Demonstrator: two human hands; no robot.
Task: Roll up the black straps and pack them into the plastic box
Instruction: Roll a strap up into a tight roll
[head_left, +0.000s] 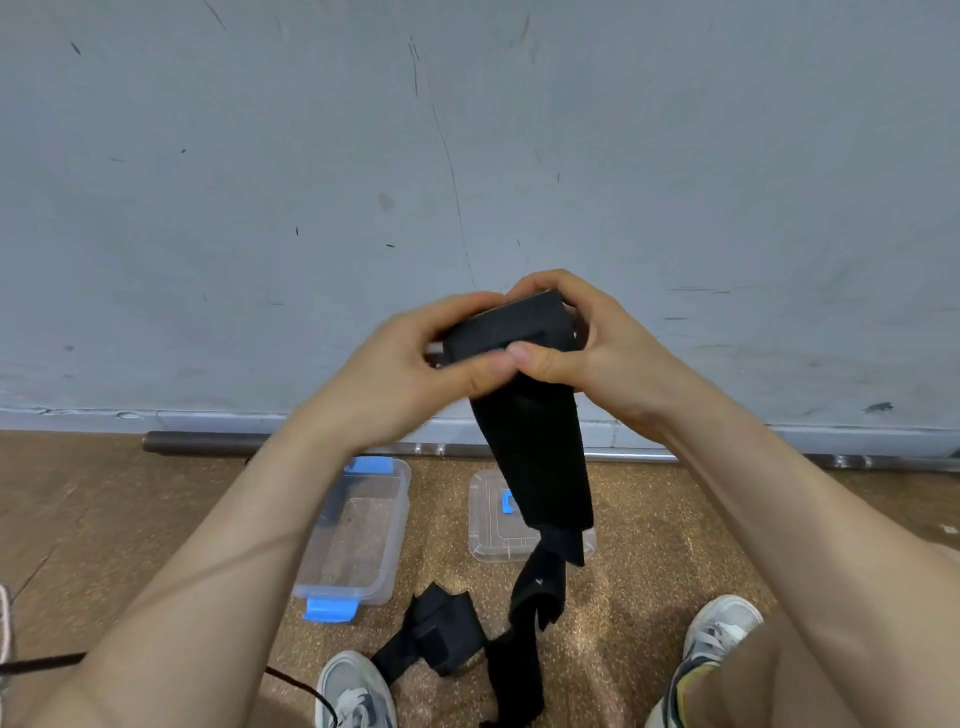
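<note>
Holding one black strap (530, 441) up at frame centre with both hands. The left hand (410, 374) and right hand (597, 343) each grip its top end, fingers curled over the back and thumbs meeting on the front. The top end looks partly rolled, but the fingers hide most of it. The rest hangs down, its tail reaching the floor (649, 571) at bottom centre.

A second strap (441, 634) lies crumpled at bottom centre, just left of that tail, between the left shoe (353, 691) and right shoe (717, 639).

The plastic box (400, 519), with blue latches, sits open at lower centre-left. Its lid (488, 535) lies flat to the right, partly behind the hanging strap.

A metal bar (208, 441) runs along the wall base. A black cable (296, 680) is at bottom left.
</note>
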